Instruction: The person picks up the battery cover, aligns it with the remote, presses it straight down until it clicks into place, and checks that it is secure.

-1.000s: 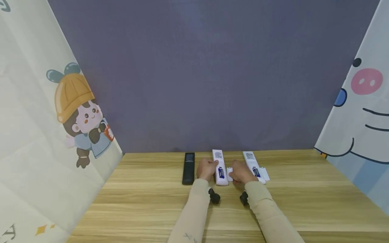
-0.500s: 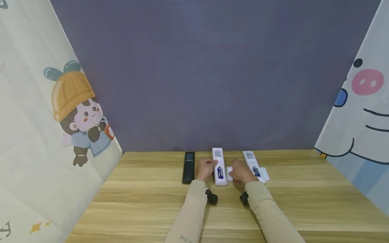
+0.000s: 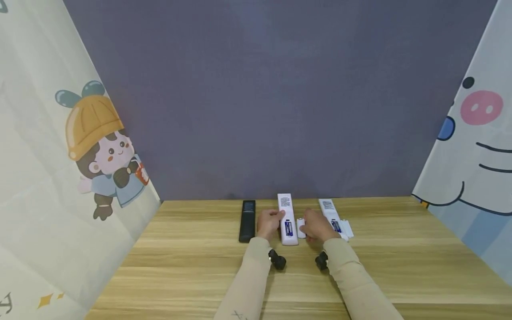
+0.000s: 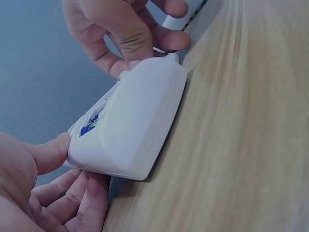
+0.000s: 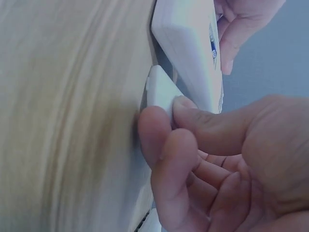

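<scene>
A white remote control (image 3: 286, 218) lies back side up with its battery compartment uncovered and batteries inside. My left hand (image 3: 269, 223) grips its left edge, thumb (image 4: 50, 154) on the top face and fingers along the side. Just right of that remote, my right hand (image 3: 318, 225) pinches a small white battery cover (image 5: 162, 92) between thumb and fingertips, low over the table. The cover's near part is hidden by the fingers in the right wrist view.
A black remote (image 3: 247, 221) lies to the left. Beyond my right hand sits a second white remote (image 3: 329, 211), batteries exposed, with its loose cover (image 3: 347, 228) beside it. The wooden table (image 3: 192, 266) ends at a dark backdrop (image 3: 256, 98).
The middle white remote has turned slightly more upright and shifted a little left and away with my left hand. My right hand keeps its pinch on the battery cover, nearly still.
</scene>
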### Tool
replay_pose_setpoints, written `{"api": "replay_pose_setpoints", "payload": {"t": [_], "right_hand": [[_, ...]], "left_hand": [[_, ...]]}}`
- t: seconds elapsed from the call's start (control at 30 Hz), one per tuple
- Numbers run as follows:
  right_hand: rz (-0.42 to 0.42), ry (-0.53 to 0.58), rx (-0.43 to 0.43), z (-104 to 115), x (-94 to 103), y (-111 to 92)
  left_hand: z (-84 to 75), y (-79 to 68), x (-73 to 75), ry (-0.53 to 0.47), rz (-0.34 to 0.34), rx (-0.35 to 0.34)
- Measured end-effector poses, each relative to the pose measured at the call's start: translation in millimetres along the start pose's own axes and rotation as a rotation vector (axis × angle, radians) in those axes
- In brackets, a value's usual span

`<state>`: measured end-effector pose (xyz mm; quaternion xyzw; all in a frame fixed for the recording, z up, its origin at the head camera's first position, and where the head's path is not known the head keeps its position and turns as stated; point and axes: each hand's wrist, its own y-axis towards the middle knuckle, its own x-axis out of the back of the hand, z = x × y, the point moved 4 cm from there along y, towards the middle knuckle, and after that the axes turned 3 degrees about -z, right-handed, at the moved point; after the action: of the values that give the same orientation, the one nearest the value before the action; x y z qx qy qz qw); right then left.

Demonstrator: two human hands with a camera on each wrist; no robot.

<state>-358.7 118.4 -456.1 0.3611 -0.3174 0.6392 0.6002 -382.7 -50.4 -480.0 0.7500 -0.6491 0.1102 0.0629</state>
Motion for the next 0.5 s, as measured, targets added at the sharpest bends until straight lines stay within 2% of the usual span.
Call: {"api": "replay_pose_setpoints", "payload": {"t": [0.2,0.5], "right_hand": [[-0.003,0.042,0.0,-1.3,1.2,0.2],[0.019,0.079,-0.044,-3.7,2.4,1.9]], "left_hand": [[-1.3,-0.6,-0.6,-0.06,0.001,0.012],[-7.0,-2.2,-1.4,-0.082,-0.006,0.021]]}}
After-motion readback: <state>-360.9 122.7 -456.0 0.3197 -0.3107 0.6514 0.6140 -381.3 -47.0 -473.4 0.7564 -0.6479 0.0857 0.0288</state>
